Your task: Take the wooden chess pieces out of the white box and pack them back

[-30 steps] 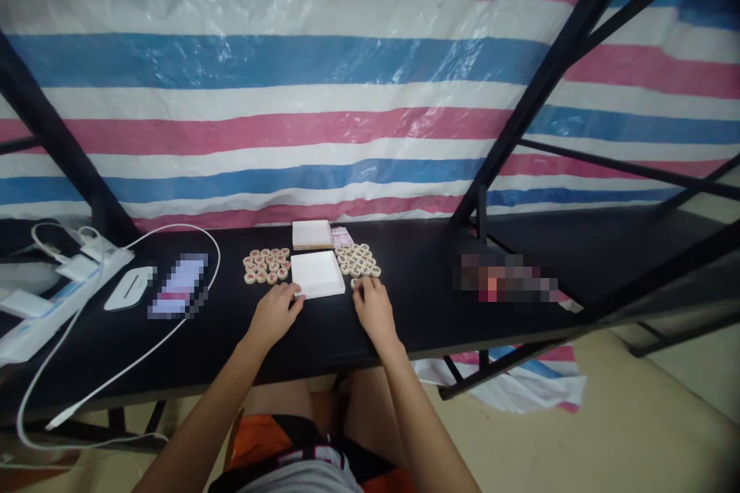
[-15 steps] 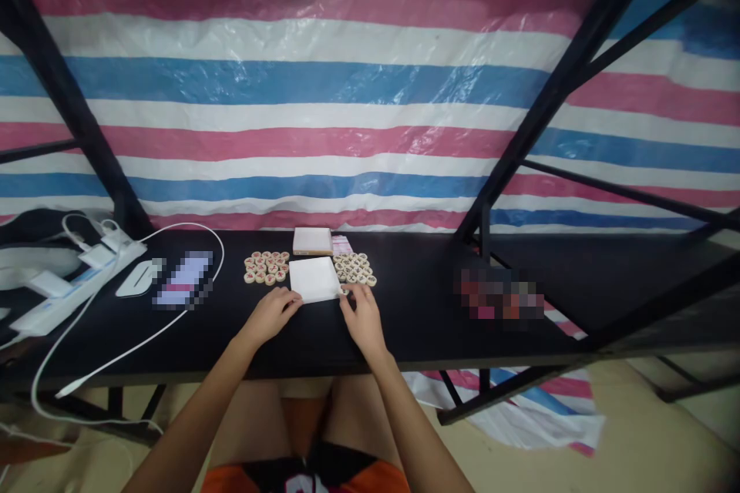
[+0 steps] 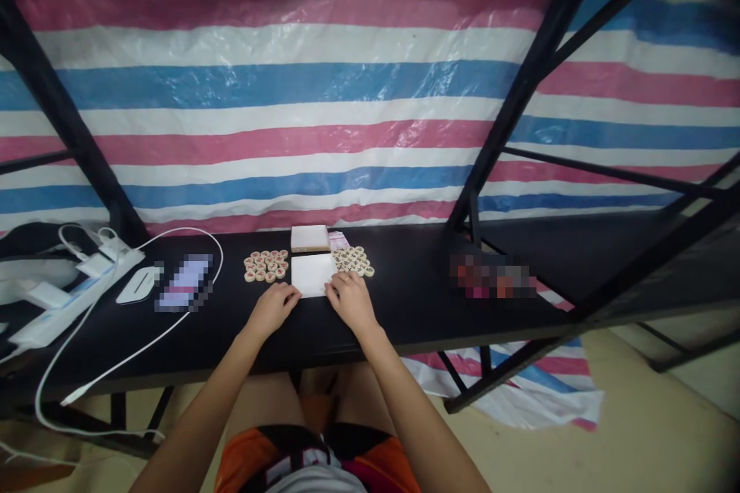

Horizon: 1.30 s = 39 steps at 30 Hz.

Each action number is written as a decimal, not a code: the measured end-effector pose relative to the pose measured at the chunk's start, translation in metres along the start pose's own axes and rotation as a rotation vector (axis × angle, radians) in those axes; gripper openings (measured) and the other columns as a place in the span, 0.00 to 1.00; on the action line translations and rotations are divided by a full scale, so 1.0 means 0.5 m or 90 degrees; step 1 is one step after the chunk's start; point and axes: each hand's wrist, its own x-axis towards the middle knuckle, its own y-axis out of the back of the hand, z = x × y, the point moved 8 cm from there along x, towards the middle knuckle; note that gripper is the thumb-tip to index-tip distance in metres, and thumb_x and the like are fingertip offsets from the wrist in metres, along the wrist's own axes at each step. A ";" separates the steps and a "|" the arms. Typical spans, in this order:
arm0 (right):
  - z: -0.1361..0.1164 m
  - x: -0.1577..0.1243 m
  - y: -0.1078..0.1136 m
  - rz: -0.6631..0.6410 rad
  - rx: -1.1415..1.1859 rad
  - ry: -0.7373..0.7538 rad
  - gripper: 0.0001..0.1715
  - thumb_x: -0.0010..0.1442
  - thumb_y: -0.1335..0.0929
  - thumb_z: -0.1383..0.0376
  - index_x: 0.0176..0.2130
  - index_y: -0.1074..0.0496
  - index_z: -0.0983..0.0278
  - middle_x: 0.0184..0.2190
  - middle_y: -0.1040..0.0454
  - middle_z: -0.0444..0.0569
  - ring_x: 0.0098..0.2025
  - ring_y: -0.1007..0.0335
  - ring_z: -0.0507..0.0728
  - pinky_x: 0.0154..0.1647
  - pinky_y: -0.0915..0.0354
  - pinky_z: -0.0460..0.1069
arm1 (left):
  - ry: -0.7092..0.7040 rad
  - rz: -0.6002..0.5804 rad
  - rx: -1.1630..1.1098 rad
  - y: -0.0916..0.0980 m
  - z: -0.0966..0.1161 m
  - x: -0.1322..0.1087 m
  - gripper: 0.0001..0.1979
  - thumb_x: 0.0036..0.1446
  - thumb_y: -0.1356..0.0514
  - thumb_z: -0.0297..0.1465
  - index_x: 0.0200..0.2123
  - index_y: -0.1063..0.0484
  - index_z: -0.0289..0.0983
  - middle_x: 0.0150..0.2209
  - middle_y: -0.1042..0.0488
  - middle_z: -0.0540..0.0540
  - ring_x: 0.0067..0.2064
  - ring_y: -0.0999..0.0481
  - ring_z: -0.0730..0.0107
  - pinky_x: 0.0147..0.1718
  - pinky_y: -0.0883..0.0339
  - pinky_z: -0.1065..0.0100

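A shallow white box (image 3: pixel 313 275) lies on the black tabletop in front of me. My left hand (image 3: pixel 275 306) has its fingers closed at the near left corner of the box. At the near right corner, my right hand (image 3: pixel 350 299) has curled fingers gripping the edge. Left of the box sits a group of round Chinese chess pieces (image 3: pixel 266 266) with red markings. Dark-marked Chinese chess pieces (image 3: pixel 354 259) lie to its right, the nearest ones partly covered by my right hand. Behind it is a second box part (image 3: pixel 310 237), white on top with a tan side.
A pink-and-white paper (image 3: pixel 338 239) lies behind the dark pieces. To the left are a blurred phone (image 3: pixel 185 282), a white device (image 3: pixel 137 285), a power strip (image 3: pixel 69 300) and a loose white cable (image 3: pixel 132 352). Blurred items (image 3: pixel 491 277) lie right, near black metal posts.
My right hand has shifted inward along the box's near right corner. The white box sits slightly straighter. My left hand stays at its corner, and the camera view has tilted a little.
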 end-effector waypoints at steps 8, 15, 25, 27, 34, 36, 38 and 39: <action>0.105 -0.016 0.020 0.071 -0.008 -0.246 0.15 0.63 0.40 0.67 0.45 0.27 0.64 0.47 0.29 0.53 0.46 0.37 0.59 0.45 0.42 0.51 | -0.008 -0.010 -0.032 0.001 -0.001 -0.001 0.15 0.62 0.51 0.36 0.34 0.26 0.38 0.33 0.29 0.45 0.39 0.30 0.64 0.38 0.37 0.66; 0.121 -0.031 0.002 -0.026 -0.116 -0.330 0.17 0.59 0.38 0.66 0.47 0.29 0.63 0.48 0.31 0.56 0.47 0.38 0.62 0.42 0.42 0.52 | -0.022 -0.012 -0.032 -0.002 0.002 -0.002 0.14 0.63 0.51 0.35 0.36 0.26 0.38 0.34 0.28 0.45 0.41 0.30 0.63 0.41 0.37 0.65; 0.126 -0.030 0.006 -0.040 -0.137 -0.361 0.18 0.60 0.38 0.65 0.49 0.29 0.61 0.51 0.35 0.57 0.49 0.39 0.62 0.43 0.41 0.52 | -0.041 -0.007 -0.038 0.001 0.009 -0.006 0.14 0.63 0.51 0.34 0.37 0.26 0.38 0.36 0.27 0.45 0.42 0.30 0.64 0.42 0.37 0.65; 0.126 -0.031 0.004 -0.044 -0.139 -0.362 0.16 0.60 0.38 0.64 0.47 0.28 0.62 0.51 0.35 0.57 0.49 0.39 0.62 0.44 0.41 0.52 | -0.039 -0.008 -0.035 0.003 0.011 -0.006 0.14 0.63 0.51 0.34 0.37 0.26 0.38 0.36 0.27 0.45 0.42 0.30 0.64 0.42 0.37 0.65; 0.125 -0.030 -0.001 -0.047 -0.161 -0.360 0.23 0.61 0.39 0.65 0.55 0.35 0.61 0.55 0.37 0.57 0.52 0.40 0.63 0.45 0.42 0.53 | -0.041 -0.010 -0.035 0.005 0.015 -0.007 0.15 0.63 0.52 0.34 0.37 0.26 0.38 0.36 0.27 0.45 0.41 0.30 0.64 0.41 0.37 0.65; 0.125 -0.030 -0.001 -0.048 -0.168 -0.363 0.20 0.61 0.39 0.64 0.52 0.32 0.62 0.54 0.35 0.57 0.51 0.39 0.62 0.45 0.42 0.53 | -0.038 -0.011 -0.029 0.005 0.014 -0.007 0.15 0.63 0.52 0.34 0.37 0.26 0.38 0.36 0.27 0.45 0.42 0.30 0.63 0.41 0.37 0.66; 0.126 -0.032 0.004 -0.036 -0.176 -0.374 0.18 0.61 0.39 0.65 0.50 0.31 0.63 0.51 0.34 0.58 0.49 0.38 0.62 0.44 0.42 0.53 | -0.038 -0.011 -0.027 0.006 0.015 -0.007 0.15 0.63 0.52 0.34 0.37 0.26 0.38 0.36 0.28 0.45 0.41 0.30 0.64 0.41 0.37 0.66; 0.126 -0.033 0.008 -0.029 -0.181 -0.378 0.17 0.61 0.39 0.65 0.49 0.31 0.64 0.50 0.33 0.58 0.48 0.38 0.62 0.43 0.42 0.53 | -0.040 -0.012 -0.029 0.006 0.016 -0.007 0.15 0.63 0.52 0.34 0.37 0.26 0.38 0.36 0.28 0.45 0.41 0.30 0.64 0.40 0.37 0.66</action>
